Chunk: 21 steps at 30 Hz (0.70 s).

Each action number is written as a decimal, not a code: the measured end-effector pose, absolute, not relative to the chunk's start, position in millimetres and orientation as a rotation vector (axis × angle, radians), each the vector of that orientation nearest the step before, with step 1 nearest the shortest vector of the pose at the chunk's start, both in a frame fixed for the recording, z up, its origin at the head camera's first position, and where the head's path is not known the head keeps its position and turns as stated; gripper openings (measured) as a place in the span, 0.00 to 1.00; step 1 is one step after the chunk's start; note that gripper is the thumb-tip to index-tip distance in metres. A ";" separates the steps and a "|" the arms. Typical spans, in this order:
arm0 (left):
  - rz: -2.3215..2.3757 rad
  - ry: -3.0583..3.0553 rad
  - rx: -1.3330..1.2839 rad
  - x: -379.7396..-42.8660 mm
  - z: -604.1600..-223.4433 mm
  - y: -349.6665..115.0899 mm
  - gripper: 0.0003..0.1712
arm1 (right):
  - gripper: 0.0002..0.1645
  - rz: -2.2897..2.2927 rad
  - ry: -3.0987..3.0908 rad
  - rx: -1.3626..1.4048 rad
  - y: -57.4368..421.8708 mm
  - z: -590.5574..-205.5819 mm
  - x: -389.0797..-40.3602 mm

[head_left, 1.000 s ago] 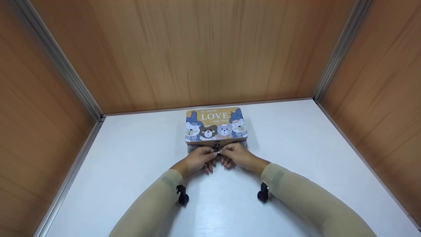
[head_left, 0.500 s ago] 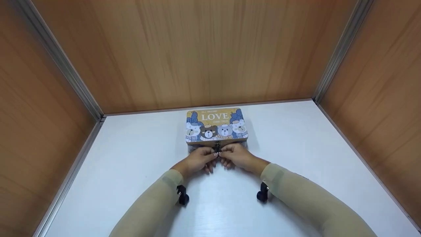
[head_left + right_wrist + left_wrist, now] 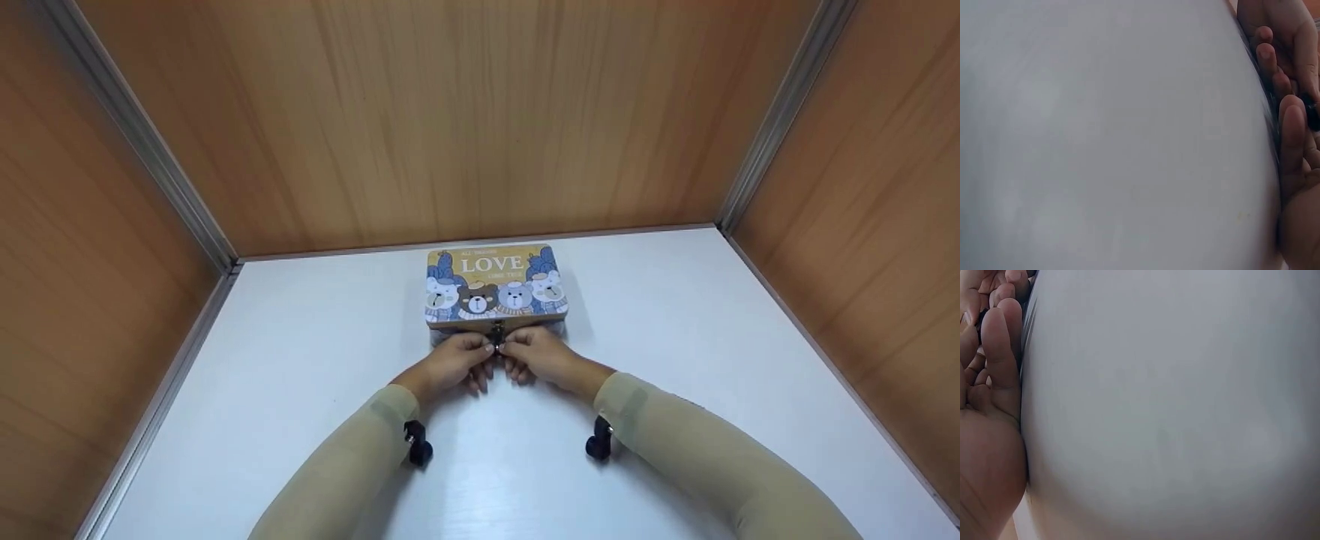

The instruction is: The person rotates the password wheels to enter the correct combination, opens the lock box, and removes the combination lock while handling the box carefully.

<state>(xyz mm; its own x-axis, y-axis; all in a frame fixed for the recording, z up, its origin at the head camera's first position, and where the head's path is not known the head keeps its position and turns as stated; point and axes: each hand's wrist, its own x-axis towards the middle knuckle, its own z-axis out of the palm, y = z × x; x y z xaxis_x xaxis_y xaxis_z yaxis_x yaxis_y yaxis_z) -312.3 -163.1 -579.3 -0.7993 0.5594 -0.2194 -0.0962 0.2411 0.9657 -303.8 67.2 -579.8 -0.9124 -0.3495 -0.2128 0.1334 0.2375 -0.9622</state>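
In the head view, your left hand (image 3: 450, 361) and right hand (image 3: 547, 356) meet in front of the box (image 3: 495, 285), which sits shut near the back of the white table (image 3: 300, 375), its bear-printed lid facing up. The thumb and forefinger of each hand close in on the small dark clasp (image 3: 498, 335) at the middle of the box's front, one pair on either side, pinching its lower end. The other fingers of both hands bend loosely below it, just above or on the table; you cannot tell which.

In the left wrist view, your left palm lies along the edge of the table, with the fingers bent and a bit of something dark between your two hands. The pinch itself is mostly hidden.

In the right wrist view, your right fingers point up toward your left hand, whose thumb reaches down to a black piece at the picture's edge.
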 end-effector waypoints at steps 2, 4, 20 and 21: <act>1.611 1.980 0.415 -311.9 -579.8 -162.9 0.15 | 0.13 -1.722 2.127 -0.200 68.1 -580.6 -304.2; 1.616 1.981 0.414 -311.3 -579.9 -162.7 0.14 | 0.13 -1.736 2.117 -0.190 69.2 -581.5 -304.8; 1.647 1.952 0.392 -313.7 -580.4 -162.9 0.13 | 0.13 -1.855 1.995 -0.139 76.1 -581.1 -306.3; 1.649 1.952 0.396 -314.0 -580.3 -163.3 0.13 | 0.12 -1.854 2.000 -0.147 75.9 -581.0 -306.0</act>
